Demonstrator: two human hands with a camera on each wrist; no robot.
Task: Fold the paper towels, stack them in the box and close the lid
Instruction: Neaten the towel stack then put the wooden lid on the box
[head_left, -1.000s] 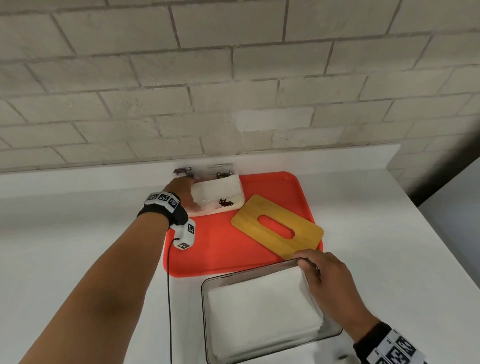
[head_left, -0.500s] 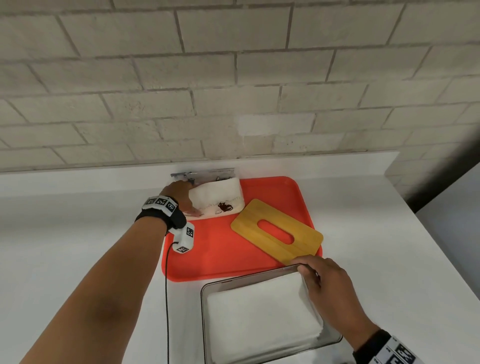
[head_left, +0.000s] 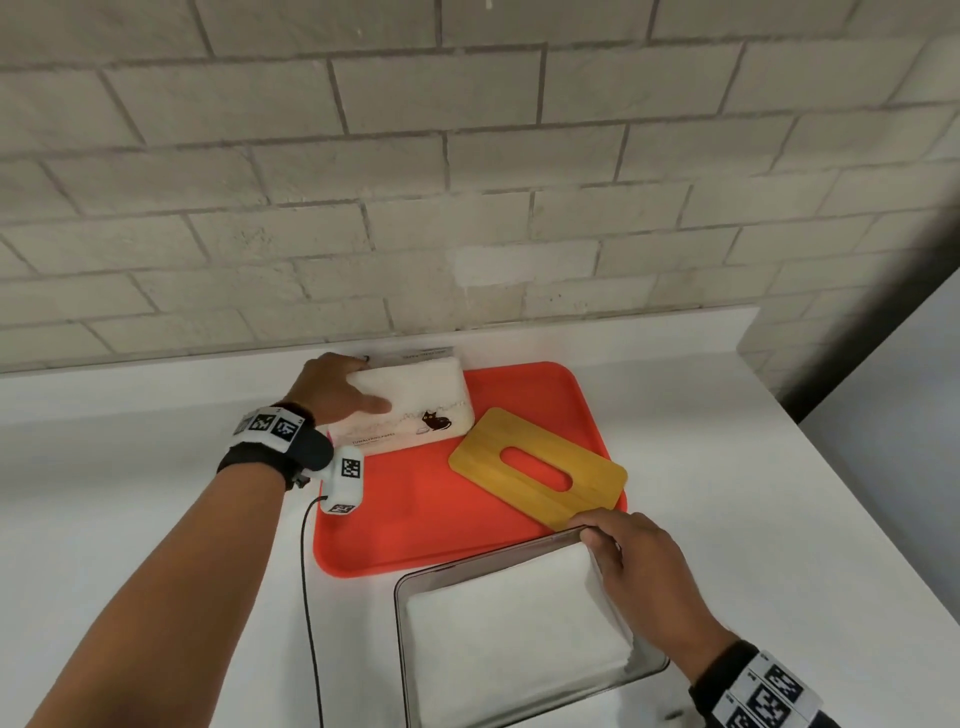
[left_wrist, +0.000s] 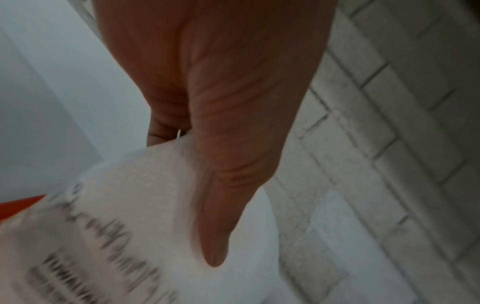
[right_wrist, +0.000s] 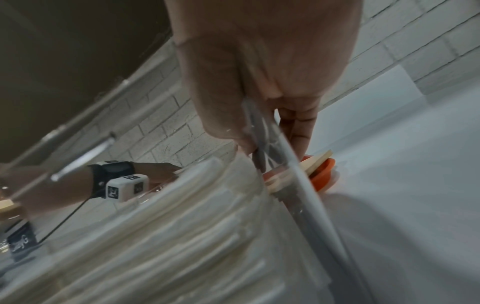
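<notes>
A clear box (head_left: 410, 644) stands at the near edge of the counter with a stack of folded white paper towels (head_left: 514, 629) inside. My right hand (head_left: 631, 564) grips the box's far right wall, thumb inside and fingers outside (right_wrist: 298, 131). The bamboo lid (head_left: 540, 475) with an oval slot lies on the orange tray (head_left: 415, 530). At the tray's far left, my left hand (head_left: 337, 389) grips a paper towel pack (head_left: 421, 402) with a black cat print, thumb (left_wrist: 221, 216) laid across its top. The pack looks tilted up.
A brick wall (head_left: 467, 182) rises right behind the white counter (head_left: 130, 493). A black cable (head_left: 310, 613) runs from my left wrist down along the tray's left side. The counter ends at the right, by a dark gap.
My left hand has closed round the paper towel pack and tipped it up, thumb now across its front. The right hand has kept its hold on the box wall.
</notes>
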